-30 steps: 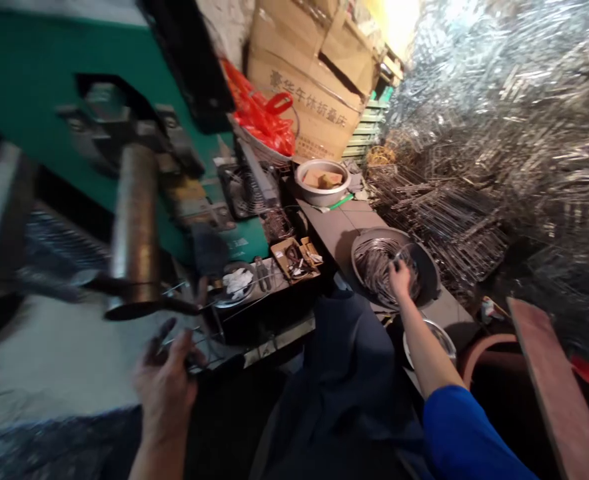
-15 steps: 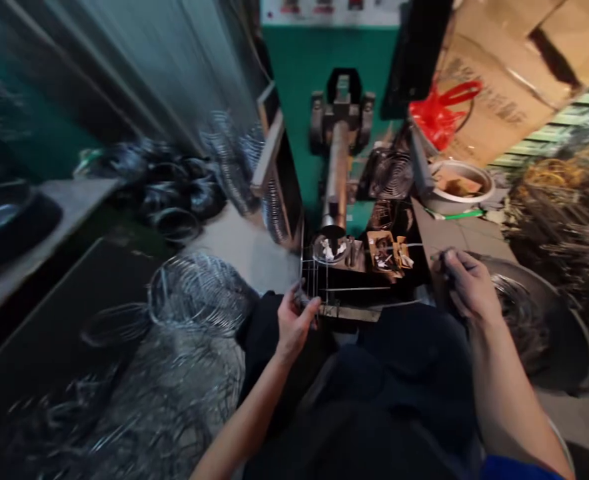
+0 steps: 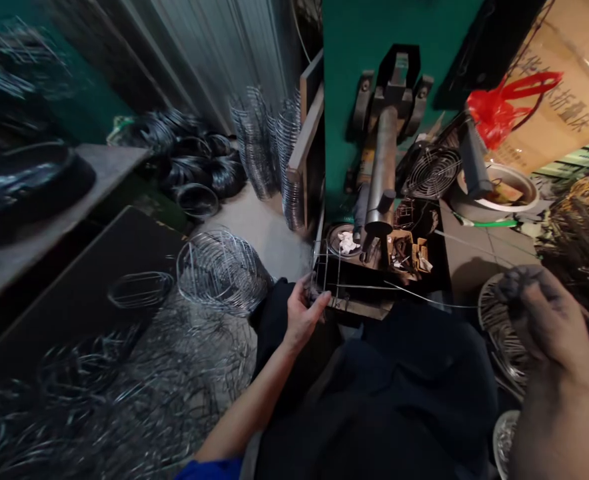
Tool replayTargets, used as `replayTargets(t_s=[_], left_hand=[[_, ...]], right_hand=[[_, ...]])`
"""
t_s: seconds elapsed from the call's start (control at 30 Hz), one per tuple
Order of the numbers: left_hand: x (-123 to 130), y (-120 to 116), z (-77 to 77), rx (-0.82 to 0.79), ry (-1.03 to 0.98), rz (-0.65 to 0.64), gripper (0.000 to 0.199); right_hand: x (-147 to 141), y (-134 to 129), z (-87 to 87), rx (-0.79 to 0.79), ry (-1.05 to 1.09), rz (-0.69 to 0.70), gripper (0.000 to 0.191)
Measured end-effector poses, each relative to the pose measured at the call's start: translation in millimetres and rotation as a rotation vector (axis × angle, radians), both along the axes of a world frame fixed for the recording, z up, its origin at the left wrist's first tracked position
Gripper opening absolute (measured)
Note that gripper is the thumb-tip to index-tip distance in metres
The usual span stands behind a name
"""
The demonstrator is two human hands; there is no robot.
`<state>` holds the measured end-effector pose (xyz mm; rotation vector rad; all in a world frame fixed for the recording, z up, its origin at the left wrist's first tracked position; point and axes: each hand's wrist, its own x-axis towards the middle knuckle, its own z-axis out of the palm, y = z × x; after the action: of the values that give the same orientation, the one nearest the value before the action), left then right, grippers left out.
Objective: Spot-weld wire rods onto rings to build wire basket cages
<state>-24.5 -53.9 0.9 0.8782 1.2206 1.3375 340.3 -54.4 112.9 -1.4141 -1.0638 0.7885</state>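
My left hand (image 3: pixel 305 312) pinches the lower end of a small wire frame (image 3: pixel 325 270), whose thin rods stand up over a dark tray in front of the green machine. At the right, my right hand (image 3: pixel 549 317) is raised above a bowl of short metal wires (image 3: pixel 499 327). Its darkened fingers are closed together, and whatever they hold is too blurred and covered to make out. Between the hands, over the tray, a metal cylinder arm (image 3: pixel 382 170) juts from the machine (image 3: pixel 347 87).
A basket-like stack of wire rings (image 3: pixel 224 273) stands left of my knee, beside loose wire pieces (image 3: pixel 174 387). A wooden board (image 3: pixel 307 130) borders the machine. At the right are a round tub (image 3: pixel 529 190), a red plastic bag (image 3: pixel 494 117) and a cardboard box (image 3: pixel 574 87).
My right hand has moved right and closer to the camera, over the bowl of wires. My left hand keeps its hold on the wire frame. The view has turned slightly.
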Motion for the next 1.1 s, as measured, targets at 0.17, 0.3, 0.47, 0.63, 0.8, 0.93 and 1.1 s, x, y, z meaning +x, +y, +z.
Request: replayTargets(t_s=[0.17, 0.3, 0.47, 0.63, 0.8, 0.93, 1.1], left_hand=[[3, -4, -1.3, 0.001, -0.114, -0.009, 0.065], [3, -8, 3.7, 0.003, -0.093, -0.026, 0.063], [12, -9, 2.7, -0.027, -0.066, -0.03, 0.066], [27, -8, -0.9, -0.031, -0.066, -0.055, 0.068], [30, -8, 3.9, -0.026, -0.025, -0.082, 0.068], [31, -6, 9.7, -0.038, -0.017, -0.068, 0.069], [32, -2, 10.6, -0.042, -0.043, -0.065, 0.07]], right_hand=[[-26, 21, -19.5, -0.009, -0.204, -0.072, 0.045], [-26, 28, -33.1, 0.037, -0.435, -0.037, 0.042], [-43, 24, -38.6, -0.016, -0.343, 0.103, 0.041], [-77, 23, -63.3, 0.003, -0.24, 0.133, 0.057], [-89, 32, -77.3, -0.041, -0.201, 0.197, 0.058], [-92, 41, -76.4, -0.099, -0.222, 0.257, 0.061], [-97, 49, -72.2, -0.119, -0.262, 0.287, 0.064]])
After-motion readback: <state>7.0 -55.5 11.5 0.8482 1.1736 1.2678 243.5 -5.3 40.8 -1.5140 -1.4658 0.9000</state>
